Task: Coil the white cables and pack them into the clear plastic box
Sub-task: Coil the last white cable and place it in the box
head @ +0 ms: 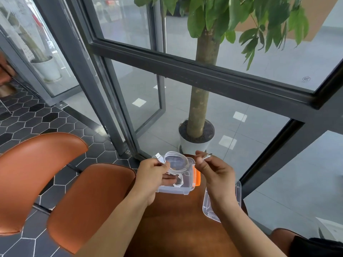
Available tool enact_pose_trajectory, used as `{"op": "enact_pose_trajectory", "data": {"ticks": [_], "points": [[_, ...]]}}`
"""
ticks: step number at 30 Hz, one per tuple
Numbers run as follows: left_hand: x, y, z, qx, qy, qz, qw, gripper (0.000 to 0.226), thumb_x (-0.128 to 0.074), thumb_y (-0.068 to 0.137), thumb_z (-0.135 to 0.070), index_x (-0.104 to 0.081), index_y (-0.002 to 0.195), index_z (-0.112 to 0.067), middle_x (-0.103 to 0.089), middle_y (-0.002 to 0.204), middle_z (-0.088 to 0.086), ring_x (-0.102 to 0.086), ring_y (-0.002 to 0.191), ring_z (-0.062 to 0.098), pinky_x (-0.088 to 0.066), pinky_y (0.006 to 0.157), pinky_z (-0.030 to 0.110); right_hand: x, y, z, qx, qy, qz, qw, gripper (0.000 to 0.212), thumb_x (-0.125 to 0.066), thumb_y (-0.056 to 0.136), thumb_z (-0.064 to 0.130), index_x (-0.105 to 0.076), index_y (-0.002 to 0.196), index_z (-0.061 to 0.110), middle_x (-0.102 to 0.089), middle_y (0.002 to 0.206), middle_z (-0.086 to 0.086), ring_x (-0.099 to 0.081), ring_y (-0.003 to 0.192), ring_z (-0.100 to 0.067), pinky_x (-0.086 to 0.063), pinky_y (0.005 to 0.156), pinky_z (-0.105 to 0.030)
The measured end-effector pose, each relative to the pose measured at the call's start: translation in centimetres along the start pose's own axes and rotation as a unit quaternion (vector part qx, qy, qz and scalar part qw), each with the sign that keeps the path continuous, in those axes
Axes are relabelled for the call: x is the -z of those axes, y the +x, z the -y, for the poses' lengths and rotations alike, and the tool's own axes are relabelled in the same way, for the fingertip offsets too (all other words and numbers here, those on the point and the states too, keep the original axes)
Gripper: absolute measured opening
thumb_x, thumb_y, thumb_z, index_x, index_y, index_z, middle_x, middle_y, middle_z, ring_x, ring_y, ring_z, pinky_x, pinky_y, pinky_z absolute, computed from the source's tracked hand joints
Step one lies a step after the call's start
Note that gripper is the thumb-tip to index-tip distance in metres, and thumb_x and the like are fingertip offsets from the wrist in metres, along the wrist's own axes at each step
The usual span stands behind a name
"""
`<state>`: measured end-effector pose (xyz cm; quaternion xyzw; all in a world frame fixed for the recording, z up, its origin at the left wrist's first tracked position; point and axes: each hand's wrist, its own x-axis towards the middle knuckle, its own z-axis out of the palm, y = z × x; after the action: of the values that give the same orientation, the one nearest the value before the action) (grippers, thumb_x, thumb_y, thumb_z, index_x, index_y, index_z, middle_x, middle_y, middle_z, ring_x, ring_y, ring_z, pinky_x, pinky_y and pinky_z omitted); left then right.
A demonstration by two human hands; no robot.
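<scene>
A white cable (179, 160) is wound into a loop above the clear plastic box (176, 191). My left hand (151, 175) grips the coil at its left side, with the USB plug (158, 157) sticking up past my fingers. My right hand (213, 170) pinches the cable's other end, whose small plug (207, 156) points right. The box stands open on the brown table (178, 219), with an orange latch (197, 179) on its right side. Another coiled white cable (179, 183) lies inside it.
The clear lid (210, 210) lies on the table to the right of the box, partly under my right forearm. Two orange-brown chairs (89, 201) stand at the left. A potted tree (197, 140) and a glass wall stand just beyond the table.
</scene>
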<state>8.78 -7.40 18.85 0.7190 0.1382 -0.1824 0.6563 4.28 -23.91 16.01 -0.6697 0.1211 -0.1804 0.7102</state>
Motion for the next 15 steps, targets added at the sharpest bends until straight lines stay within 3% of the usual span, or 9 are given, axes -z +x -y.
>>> {"op": "enact_pose_trajectory", "data": {"ticks": [4, 8, 11, 15], "points": [[-0.6, -0.4, -0.2, -0.029, -0.001, -0.013, 0.999, 0.008, -0.062, 0.097, -0.009, -0.069, 0.099, -0.004, -0.078, 0.077, 0.007, -0.077, 0.071, 0.025, -0.063, 0.08, 0.044, -0.2, -0.2, 0.2, -0.062, 0.089, -0.059, 0.992, 0.019, -0.063, 0.093, 0.018, -0.074, 0.093, 0.003, -0.077, 0.096, -0.011, -0.075, 0.092, -0.03, -0.06, 0.086, -0.045], [-1.1, -0.8, 0.5, -0.065, 0.021, 0.013, 0.998, 0.013, -0.061, 0.098, -0.009, -0.07, 0.106, -0.005, -0.079, 0.087, 0.008, -0.078, 0.076, 0.024, -0.062, 0.082, 0.044, -0.1, 1.2, 0.3, -0.202, 0.182, -0.066, 0.96, 0.02, -0.053, 0.101, 0.013, -0.065, 0.092, 0.0, -0.074, 0.099, -0.027, -0.075, 0.085, -0.038, -0.062, 0.082, -0.047], [-1.2, -0.6, 0.6, -0.075, 0.033, 0.026, 0.996, 0.013, -0.06, 0.098, -0.008, -0.071, 0.104, -0.004, -0.078, 0.088, 0.011, -0.077, 0.078, 0.025, -0.062, 0.083, 0.046, 0.1, 2.4, 0.5, -0.242, 0.167, -0.037, 0.955, 0.019, -0.053, 0.102, 0.017, -0.066, 0.1, 0.003, -0.075, 0.097, -0.024, -0.075, 0.083, -0.036, -0.061, 0.082, -0.047], [-1.3, -0.2, 0.2, -0.099, 0.066, 0.041, 0.992, 0.011, -0.061, 0.097, -0.005, -0.071, 0.095, -0.007, -0.078, 0.085, 0.01, -0.077, 0.076, 0.026, -0.062, 0.083, 0.049, 0.0, 3.8, 0.7, -0.233, 0.094, -0.007, 0.968, 0.02, -0.061, 0.099, 0.02, -0.068, 0.109, 0.004, -0.076, 0.09, -0.022, -0.074, 0.077, -0.035, -0.061, 0.077, -0.046]]}}
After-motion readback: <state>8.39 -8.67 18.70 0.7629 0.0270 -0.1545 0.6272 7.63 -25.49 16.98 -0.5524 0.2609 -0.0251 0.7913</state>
